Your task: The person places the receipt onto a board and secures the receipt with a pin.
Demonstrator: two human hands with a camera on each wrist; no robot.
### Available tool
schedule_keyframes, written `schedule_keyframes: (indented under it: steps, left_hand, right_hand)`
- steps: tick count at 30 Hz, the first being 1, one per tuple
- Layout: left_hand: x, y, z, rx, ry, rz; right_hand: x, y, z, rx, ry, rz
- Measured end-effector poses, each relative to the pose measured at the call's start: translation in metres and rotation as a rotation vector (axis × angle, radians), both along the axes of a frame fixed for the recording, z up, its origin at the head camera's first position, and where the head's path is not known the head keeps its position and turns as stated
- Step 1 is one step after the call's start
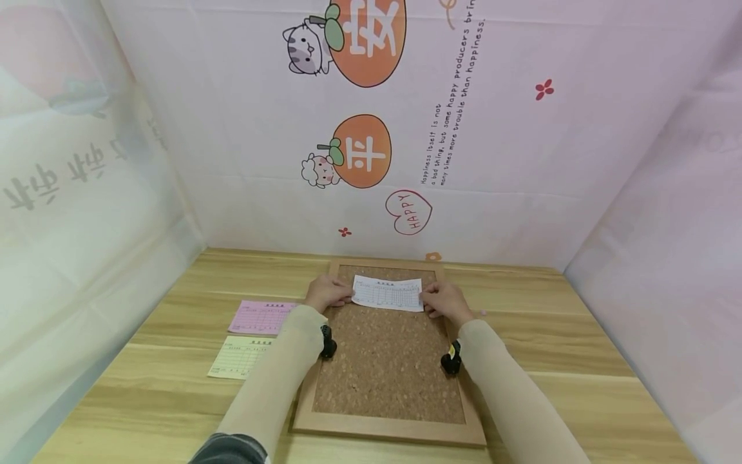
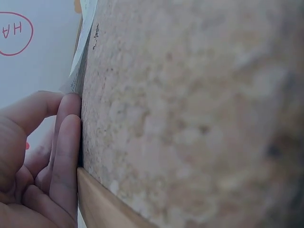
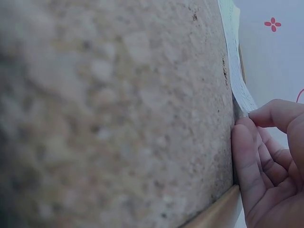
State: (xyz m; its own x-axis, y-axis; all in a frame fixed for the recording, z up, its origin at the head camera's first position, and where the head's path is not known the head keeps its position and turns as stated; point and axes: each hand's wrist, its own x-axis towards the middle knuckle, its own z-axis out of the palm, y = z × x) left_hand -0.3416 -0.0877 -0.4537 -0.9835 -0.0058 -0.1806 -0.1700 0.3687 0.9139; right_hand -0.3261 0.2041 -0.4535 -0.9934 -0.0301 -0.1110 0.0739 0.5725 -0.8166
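A white printed form slip (image 1: 387, 294) lies across the upper part of a wood-framed cork board (image 1: 394, 367). My left hand (image 1: 328, 293) pinches its left end between thumb and fingers. At the other end, my right hand (image 1: 447, 301) pinches the slip the same way. In the left wrist view the left hand (image 2: 42, 152) has its fingers against the cork, with a corner of the paper at the fingertips. The right wrist view shows the right hand (image 3: 273, 156) likewise, the slip's edge curving up off the cork into its grip.
Left of the board, a pink form slip (image 1: 261, 317) and a yellow form slip (image 1: 239, 356) lie on the wooden table (image 1: 556, 335), partly behind the left sleeve. A printed white curtain (image 1: 493, 212) hangs behind the table. A tiny pink bit (image 1: 483, 312) lies right of the board.
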Motion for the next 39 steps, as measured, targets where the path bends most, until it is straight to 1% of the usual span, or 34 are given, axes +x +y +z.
schedule_keyframes:
  steps: [3,11,14,17,20,23,27,29,31,37,39]
  left_hand:
    - [0.001,0.001,0.001,0.001,0.0,-0.002]
    - [0.006,0.001,0.004,0.006,0.013,-0.009]
    - [0.005,0.0,0.003,0.017,0.008,-0.022]
    - [0.002,-0.002,0.001,0.025,-0.013,-0.033]
    - [0.002,-0.005,0.001,0.037,-0.027,-0.066]
    - [0.003,-0.009,0.002,0.023,0.004,-0.133]
    - [0.006,-0.015,0.004,-0.047,0.095,-0.212]
    - [0.005,-0.018,0.004,-0.074,0.132,-0.242]
    - [0.005,-0.021,0.004,-0.092,0.163,-0.288]
    - [-0.001,-0.025,0.004,-0.111,0.189,-0.491]
    - [-0.004,-0.026,0.003,-0.135,0.187,-0.533]
  right_hand:
    - [0.001,0.0,0.0,-0.004,0.007,-0.019]
    - [0.0,0.001,-0.003,-0.01,0.022,-0.023]
    - [-0.001,0.001,-0.004,-0.011,0.024,-0.03]
    - [-0.002,0.0,-0.004,-0.008,0.031,-0.019]
    - [-0.004,-0.001,-0.004,-0.003,0.025,-0.014]
    - [-0.005,-0.001,-0.005,0.007,0.018,-0.009]
    - [-0.008,0.0,-0.007,0.015,0.011,-0.003]
    - [-0.009,0.001,-0.008,0.012,0.012,-0.001]
    - [-0.009,0.001,-0.008,0.016,0.009,0.003]
    - [-0.009,0.0,-0.006,0.025,-0.013,0.015]
    - [-0.008,0.0,-0.005,0.026,-0.016,0.02]
